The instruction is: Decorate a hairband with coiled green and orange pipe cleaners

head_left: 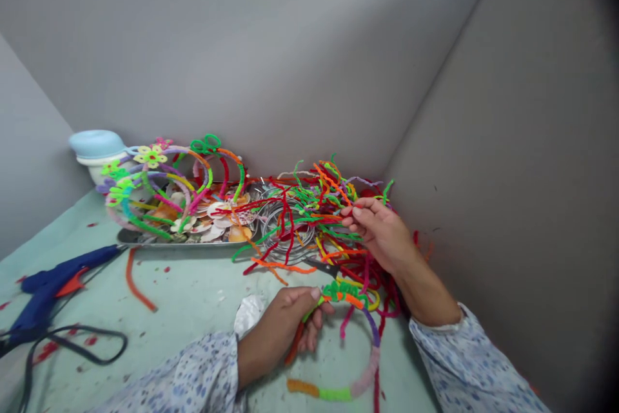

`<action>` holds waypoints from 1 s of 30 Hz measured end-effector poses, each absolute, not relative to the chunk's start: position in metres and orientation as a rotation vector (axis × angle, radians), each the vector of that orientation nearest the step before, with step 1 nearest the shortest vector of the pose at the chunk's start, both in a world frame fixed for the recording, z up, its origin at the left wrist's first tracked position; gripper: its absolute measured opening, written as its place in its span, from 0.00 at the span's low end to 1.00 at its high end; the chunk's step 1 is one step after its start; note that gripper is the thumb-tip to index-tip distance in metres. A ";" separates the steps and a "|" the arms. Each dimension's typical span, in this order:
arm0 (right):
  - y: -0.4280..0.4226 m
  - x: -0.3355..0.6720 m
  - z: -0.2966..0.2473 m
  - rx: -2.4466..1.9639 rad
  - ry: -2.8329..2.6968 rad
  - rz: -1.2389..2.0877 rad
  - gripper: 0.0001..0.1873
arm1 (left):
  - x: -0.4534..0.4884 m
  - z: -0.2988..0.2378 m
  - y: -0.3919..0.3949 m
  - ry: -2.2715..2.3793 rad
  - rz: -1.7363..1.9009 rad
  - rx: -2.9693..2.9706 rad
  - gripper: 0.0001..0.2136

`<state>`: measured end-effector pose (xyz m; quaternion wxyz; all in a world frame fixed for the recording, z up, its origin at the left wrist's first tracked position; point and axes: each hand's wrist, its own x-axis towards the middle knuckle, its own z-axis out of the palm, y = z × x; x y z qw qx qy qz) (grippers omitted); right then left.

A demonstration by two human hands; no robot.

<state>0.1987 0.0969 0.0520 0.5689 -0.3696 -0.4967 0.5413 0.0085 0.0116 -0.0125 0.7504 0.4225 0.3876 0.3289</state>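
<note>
My left hand [285,323] is closed around one side of a headband [370,368] wrapped in bands of coloured pipe cleaner: green, orange, purple, pink, lime and ochre. A crinkled green piece [344,290] with orange beneath it sits on top of the band, beside my thumb. Over the heap of loose pipe cleaners [285,229], my right hand [384,232] has thumb and forefinger pinched on an orange pipe cleaner [333,184], which runs up and left from the fingertips. Its lower end is hidden by the fingers.
A metal tray [188,244] holds shells and several finished headbands [207,174]. At the left lie a blue glue gun [53,284], its black cord and an orange pipe cleaner [135,284]. Coiled wire [285,223] and dark scissors [323,267] lie by the heap. Grey walls stand behind and right.
</note>
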 end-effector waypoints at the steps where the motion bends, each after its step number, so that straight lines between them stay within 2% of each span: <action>1: 0.097 0.199 0.053 -0.891 -1.183 1.245 0.07 | 0.009 -0.012 0.012 0.852 0.715 0.926 0.20; 6: 0.096 0.203 0.057 -0.999 -1.288 1.088 0.08 | 0.009 -0.011 0.011 0.870 0.698 0.944 0.21; 12: 0.094 0.205 0.062 -1.017 -1.346 1.055 0.08 | 0.009 -0.011 0.011 0.864 0.723 0.906 0.20; 16: 0.090 0.204 0.066 -1.197 -1.540 0.963 0.08 | 0.009 -0.013 0.012 0.833 0.731 0.876 0.20; 20: 0.088 0.205 0.067 -1.365 -1.714 0.762 0.09 | 0.009 -0.015 0.012 0.803 0.734 0.867 0.19; 27: 0.097 0.221 0.052 -1.631 -2.036 0.209 0.07 | 0.007 -0.013 0.011 0.806 0.731 0.909 0.18; 30: 0.101 0.224 0.042 -1.768 -2.069 0.118 0.07 | 0.007 -0.013 0.010 0.792 0.730 0.927 0.18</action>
